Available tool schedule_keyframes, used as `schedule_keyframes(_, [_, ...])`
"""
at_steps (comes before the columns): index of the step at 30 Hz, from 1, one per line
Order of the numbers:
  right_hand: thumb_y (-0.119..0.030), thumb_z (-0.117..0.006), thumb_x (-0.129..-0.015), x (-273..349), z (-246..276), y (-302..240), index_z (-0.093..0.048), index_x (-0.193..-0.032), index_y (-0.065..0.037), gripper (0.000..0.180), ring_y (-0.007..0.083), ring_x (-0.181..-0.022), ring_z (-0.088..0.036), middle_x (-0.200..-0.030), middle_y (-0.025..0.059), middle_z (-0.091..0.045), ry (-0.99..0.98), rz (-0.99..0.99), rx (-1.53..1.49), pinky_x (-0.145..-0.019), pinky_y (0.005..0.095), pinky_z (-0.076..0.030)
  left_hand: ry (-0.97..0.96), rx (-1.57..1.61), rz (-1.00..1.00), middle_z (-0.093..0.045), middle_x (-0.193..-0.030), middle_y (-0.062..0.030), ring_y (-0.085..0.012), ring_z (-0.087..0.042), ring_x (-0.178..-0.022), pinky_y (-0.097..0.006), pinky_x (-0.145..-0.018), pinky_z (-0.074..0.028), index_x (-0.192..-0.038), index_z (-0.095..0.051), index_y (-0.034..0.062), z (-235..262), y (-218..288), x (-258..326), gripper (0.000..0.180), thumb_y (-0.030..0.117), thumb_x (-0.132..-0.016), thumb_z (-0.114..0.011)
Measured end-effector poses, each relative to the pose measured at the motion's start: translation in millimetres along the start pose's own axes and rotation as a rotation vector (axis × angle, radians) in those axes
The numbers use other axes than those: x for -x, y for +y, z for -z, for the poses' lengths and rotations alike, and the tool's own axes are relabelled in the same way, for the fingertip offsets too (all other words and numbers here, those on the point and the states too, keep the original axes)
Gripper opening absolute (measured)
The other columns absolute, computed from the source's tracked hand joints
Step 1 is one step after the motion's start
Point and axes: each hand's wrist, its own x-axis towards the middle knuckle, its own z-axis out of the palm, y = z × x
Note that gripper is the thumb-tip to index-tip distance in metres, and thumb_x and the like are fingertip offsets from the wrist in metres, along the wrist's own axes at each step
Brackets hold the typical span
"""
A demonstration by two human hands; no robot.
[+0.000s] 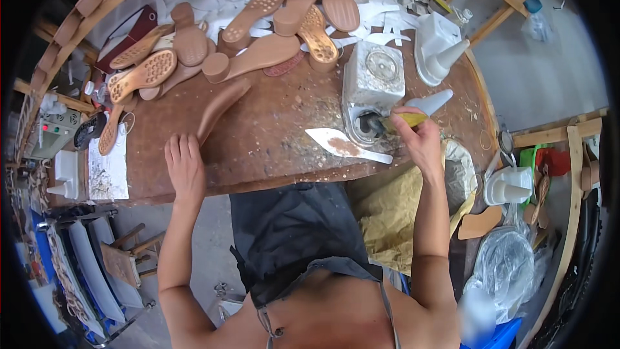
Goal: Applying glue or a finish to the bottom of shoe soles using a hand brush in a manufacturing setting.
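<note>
My left hand [186, 163] is at the near edge of the brown table, its fingers closed on the near end of a brown shoe sole [223, 108]. The sole tilts on its edge, its far tip pointing away to the right; the gripped end is hidden. My right hand [420, 141] grips a brush [407, 120] by its yellowish handle. Its dark bristles dip into the round opening of a white glue pot [374, 77], crusted with residue. Just left of the opening lies a white, sole-shaped piece [342, 145] with a brown smear.
Several brown heeled soles [255, 58] lie piled along the table's far side, among white scraps [387, 16]. Another white pot [442, 48] stands at the far right. A yellowish sack [391, 213] hangs open below the right edge. Wooden racks [571, 174] flank the table.
</note>
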Motion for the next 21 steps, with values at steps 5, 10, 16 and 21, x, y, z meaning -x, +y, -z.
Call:
schedule_keyframes(5, [-0.014, -0.063, -0.081, -7, -13, -5, -0.063, -0.092, 0.0, 0.018, 0.024, -0.066, -0.061, -0.078, 0.0151, -0.062, -0.09, 0.115, 0.277, -0.062, 0.0314, -0.046, -0.234, 0.36, -0.175, -0.048, -0.119, -0.0187, -0.0357, -0.046, -0.11, -0.045, -0.095, -0.035, -0.109, -0.05, -0.0025, 2, 12, 18, 0.036, 0.016, -0.078, -0.058])
schedule_keyframes(10, [-0.017, -0.063, -0.083, -10, -19, 4, -0.063, -0.095, -0.001, 0.02, 0.0151, -0.06, -0.054, -0.071, 0.0109, -0.06, -0.117, 0.157, 0.391, -0.059, 0.0298, -0.044, -0.281, 0.479, -0.015, -0.046, -0.124, -0.0218, -0.0377, -0.047, -0.11, -0.042, -0.09, -0.042, -0.124, -0.042, -0.0015, 4, 38, -31, 0.065, 0.032, -0.075, -0.068])
schedule_keyframes(16, [-0.013, -0.063, -0.08, -7, -16, -16, -0.063, -0.091, 0.001, 0.018, 0.0267, -0.062, -0.06, -0.074, 0.0153, -0.062, -0.111, 0.08, 0.305, -0.059, 0.034, -0.046, -0.71, 0.348, 0.018, -0.049, -0.118, -0.0214, -0.0391, -0.054, -0.102, -0.043, -0.083, -0.047, -0.131, -0.035, 0.003, 2, 41, -83, 0.088, 0.038, -0.062, -0.077])
schedule_keyframes(21, [-0.018, -0.063, -0.082, 0, 0, -19, -0.063, -0.091, 0.0, 0.02, 0.0145, -0.054, -0.053, -0.061, 0.0086, -0.057, -0.059, 0.017, 0.197, -0.054, 0.0283, -0.043, -0.275, 0.597, 0.194, -0.052, -0.112, -0.0192, -0.0329, -0.06, -0.089, -0.038, -0.077, -0.05, -0.136, -0.025, 0.0023, 54, 40, -79, 0.099, 0.031, -0.058, -0.078])
